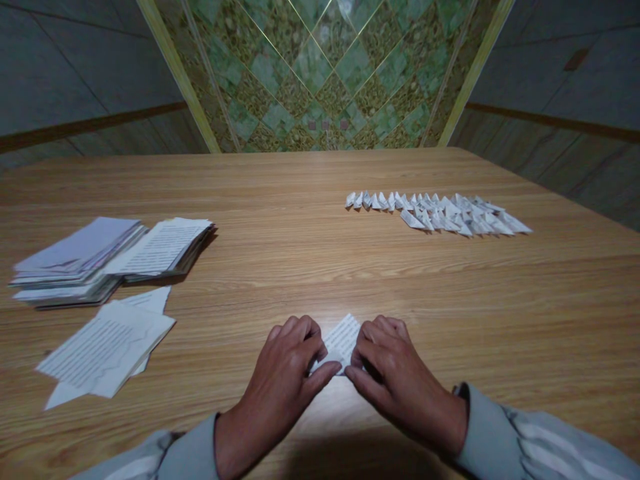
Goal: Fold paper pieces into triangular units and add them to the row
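Observation:
A small piece of printed paper (343, 337) lies on the wooden table (320, 253) near its front edge, partly folded. My left hand (287, 373) pinches its left side and my right hand (387, 377) pinches its right side, fingertips almost meeting over the paper. Most of the paper's lower part is hidden under my fingers.
A row of several small folded paper pieces (440, 213) lies at the back right. Two stacks of printed sheets (110, 257) sit at the left, with loose sheets (107, 347) in front of them. A patterned green panel (325, 73) rises behind the table.

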A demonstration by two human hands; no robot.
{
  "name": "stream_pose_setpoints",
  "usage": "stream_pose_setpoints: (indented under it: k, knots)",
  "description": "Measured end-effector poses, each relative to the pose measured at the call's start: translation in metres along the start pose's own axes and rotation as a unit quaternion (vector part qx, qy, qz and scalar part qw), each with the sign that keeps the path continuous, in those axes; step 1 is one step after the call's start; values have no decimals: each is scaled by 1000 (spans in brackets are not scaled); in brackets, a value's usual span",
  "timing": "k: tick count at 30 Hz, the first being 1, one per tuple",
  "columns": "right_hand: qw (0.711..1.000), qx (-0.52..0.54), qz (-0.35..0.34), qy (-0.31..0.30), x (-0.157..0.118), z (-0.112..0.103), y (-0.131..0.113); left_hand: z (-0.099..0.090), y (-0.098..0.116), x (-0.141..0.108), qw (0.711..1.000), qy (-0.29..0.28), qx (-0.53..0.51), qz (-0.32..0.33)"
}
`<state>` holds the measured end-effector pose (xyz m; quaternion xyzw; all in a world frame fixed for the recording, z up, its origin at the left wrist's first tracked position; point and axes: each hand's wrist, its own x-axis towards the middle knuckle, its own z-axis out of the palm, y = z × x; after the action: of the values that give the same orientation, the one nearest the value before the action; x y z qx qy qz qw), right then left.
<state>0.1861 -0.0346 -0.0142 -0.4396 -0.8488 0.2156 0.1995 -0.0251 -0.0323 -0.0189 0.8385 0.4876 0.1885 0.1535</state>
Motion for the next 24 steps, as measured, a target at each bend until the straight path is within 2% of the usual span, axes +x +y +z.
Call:
stream_pose_setpoints:
  k: [5, 24]
  knots:
    - [1000, -14, 8, 0, 0, 5, 1, 0, -2, 2, 1000, 0, -2, -28]
    - [998, -67, -1, -2, 1, 3, 1, -1, -1, 1, 1000, -13, -2, -28]
